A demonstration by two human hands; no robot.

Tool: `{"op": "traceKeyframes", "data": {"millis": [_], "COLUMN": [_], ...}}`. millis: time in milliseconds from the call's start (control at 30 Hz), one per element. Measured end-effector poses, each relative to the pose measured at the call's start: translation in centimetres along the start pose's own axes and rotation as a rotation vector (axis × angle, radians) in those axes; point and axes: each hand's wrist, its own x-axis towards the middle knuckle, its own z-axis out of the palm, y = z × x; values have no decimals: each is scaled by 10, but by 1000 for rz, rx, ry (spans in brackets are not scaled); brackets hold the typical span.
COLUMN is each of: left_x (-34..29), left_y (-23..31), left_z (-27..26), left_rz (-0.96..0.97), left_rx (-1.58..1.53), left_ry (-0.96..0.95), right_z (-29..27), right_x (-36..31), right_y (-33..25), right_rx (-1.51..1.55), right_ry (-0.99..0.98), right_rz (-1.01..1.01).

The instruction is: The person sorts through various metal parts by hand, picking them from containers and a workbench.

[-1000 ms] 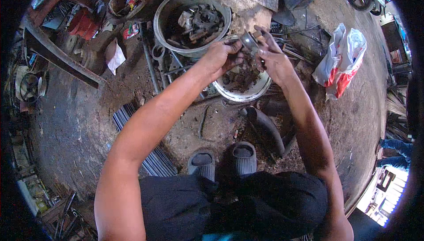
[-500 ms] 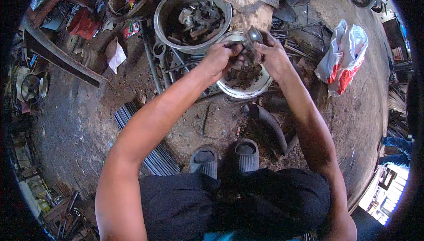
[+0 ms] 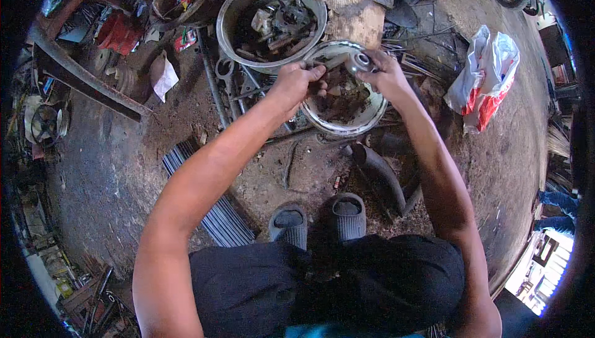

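right hand [image 3: 385, 79] gripping metal part [image 3: 360, 62] over far right edge of bowl [image 3: 374, 109], round end facing up, long axis unclear; left hand [image 3: 296, 86] curled at left edge, can't tell if holding anything; bowl has brown debris [image 3: 341, 104], pan [image 3: 263, 63] dark parts [image 3: 286, 25]

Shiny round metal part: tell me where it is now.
In the head view, the shiny round metal part is in the right hand, upper right of centre, seen against the upper-right rim of the white bowl.

Basin [image 3: 343, 130] right of the pan [image 3: 259, 63], left of the bag [image 3: 478, 93]
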Motion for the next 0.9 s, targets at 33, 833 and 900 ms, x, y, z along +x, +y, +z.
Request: {"op": "traceKeyframes", "data": {"millis": [33, 833, 900], "left_x": [1, -10, -11], "left_y": [0, 14, 20], "left_z": [5, 9, 9], "left_rz": [-7, 26, 76], "left_rx": [24, 143, 171], "left_ry": [11, -45, -58], "right_z": [-13, 12, 15], "right_x": [8, -1, 0], "right_y": [30, 6, -21], "right_rx": [-256, -50, 176], "right_ry": [-6, -61, -119], "right_rz": [-154, -106, -88]}}
